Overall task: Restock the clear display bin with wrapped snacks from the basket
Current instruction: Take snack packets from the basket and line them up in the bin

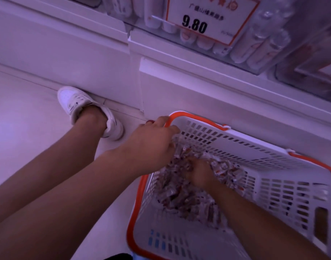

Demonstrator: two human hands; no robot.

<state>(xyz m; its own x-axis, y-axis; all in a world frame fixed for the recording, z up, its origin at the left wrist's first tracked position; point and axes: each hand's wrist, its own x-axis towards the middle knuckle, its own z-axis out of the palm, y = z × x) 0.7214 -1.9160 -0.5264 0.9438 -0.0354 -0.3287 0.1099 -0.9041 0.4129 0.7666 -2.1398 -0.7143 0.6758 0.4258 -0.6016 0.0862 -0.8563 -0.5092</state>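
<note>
A white slotted basket with an orange rim stands on the floor at the lower right, against the shelf base. A heap of small clear-wrapped snacks lies in its bottom. My left hand reaches over the basket's near left corner, fingers curled into the snacks. My right hand is buried in the heap, fingers closed around a bunch of wrapped snacks. The clear display bin sits on the shelf above, holding pale wrapped snacks behind a price card reading 9.80.
A white shelf base runs behind the basket. A leg with a white sneaker stands on the pale floor to the left. Another clear bin is at the upper right edge.
</note>
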